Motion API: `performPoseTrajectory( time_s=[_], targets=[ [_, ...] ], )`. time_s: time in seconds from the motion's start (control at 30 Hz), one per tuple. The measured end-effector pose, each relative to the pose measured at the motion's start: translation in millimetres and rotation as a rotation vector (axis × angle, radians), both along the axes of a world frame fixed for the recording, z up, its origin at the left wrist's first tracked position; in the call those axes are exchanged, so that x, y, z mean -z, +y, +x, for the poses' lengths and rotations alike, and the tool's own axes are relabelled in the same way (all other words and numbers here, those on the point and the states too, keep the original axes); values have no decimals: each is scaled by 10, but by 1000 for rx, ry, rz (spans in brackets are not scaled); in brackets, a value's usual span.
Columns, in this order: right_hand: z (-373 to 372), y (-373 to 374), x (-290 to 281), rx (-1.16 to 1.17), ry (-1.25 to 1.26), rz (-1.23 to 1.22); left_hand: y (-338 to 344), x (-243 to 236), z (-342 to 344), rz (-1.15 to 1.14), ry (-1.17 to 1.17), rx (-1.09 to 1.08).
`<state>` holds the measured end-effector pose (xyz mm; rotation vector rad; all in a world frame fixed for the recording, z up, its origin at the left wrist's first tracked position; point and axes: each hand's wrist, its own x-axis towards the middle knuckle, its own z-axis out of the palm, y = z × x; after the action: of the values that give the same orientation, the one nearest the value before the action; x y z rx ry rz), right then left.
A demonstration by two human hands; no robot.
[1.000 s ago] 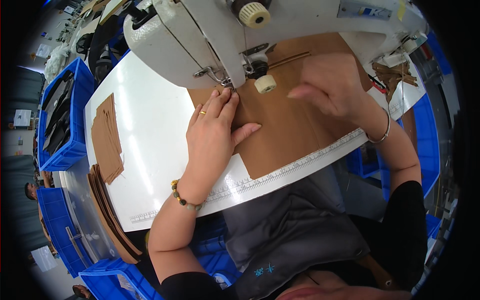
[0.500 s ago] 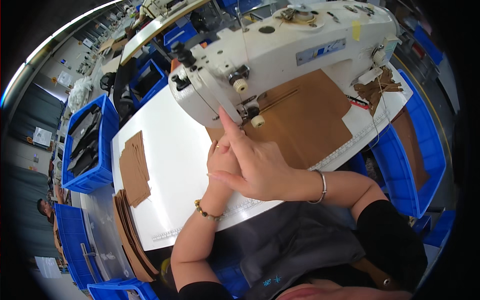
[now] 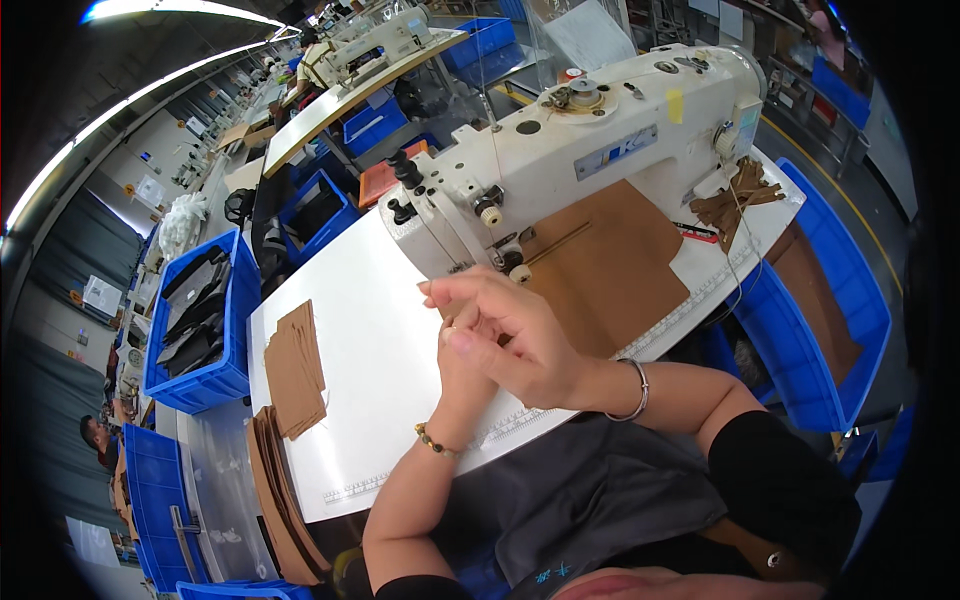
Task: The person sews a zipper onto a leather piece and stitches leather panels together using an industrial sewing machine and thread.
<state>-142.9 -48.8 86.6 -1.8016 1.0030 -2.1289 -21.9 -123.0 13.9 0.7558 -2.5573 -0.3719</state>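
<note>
My hands meet in front of the sewing machine (image 3: 620, 130), above the near part of its white table. My right hand (image 3: 530, 340), a metal bangle on its wrist, is curled over the fingers of my left hand (image 3: 465, 370). A beaded bracelet circles the left wrist; most of the left fingers are hidden behind the right hand. Just beyond them, a brown panel (image 3: 640, 270) with a long narrow slot lies flat under the machine's arm, its near left part covered by my right hand. Neither hand touches the panel visibly.
A stack of brown cut pieces (image 3: 295, 375) lies on the table's left. Longer brown strips (image 3: 268, 470) hang beside it. Blue bins stand left (image 3: 240, 340) and right (image 3: 870, 320). A brown scrap bundle (image 3: 735, 205) and red-black tool (image 3: 697, 233) lie at the right. A ruler (image 3: 350, 487) runs along the front edge.
My right index finger, raised and pointing toward the machine before, is now lowered to the left. Its thumb has drawn in against the left fingers. The whole view has shifted slightly.
</note>
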Motion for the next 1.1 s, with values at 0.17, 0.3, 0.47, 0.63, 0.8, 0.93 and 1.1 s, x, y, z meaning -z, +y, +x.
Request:
performPoseTrajectory(
  time_s=[0.17, 0.3, 0.47, 0.63, 0.8, 0.93, 1.1],
  targets=[
    [-90, -3, 37, 26, 369, -122, 21, 75, -198, -31, 48, 24],
    [-367, 73, 117, 83, 520, -101, 131, 99, -186, 371, 361, 118],
    [-1252, 389, 252, 217, 589, 102, 206, 12, -9, -161, -100, 104],
    [-2321, 797, 630, 594, 758, 484, 763, -158, 261, -48, -206, 109],
    [-2675, 973, 931, 780, 912, 601, 1255, -152, 529, 43, -246, 87],
    [-2697, 935, 766, 827, 1027, 728, 1347, 23, 592, -1, -197, 17],
    [-2289, 817, 512, 590, 675, 647, 1334, 248, 586, -118, -62, -3]
  ],
)
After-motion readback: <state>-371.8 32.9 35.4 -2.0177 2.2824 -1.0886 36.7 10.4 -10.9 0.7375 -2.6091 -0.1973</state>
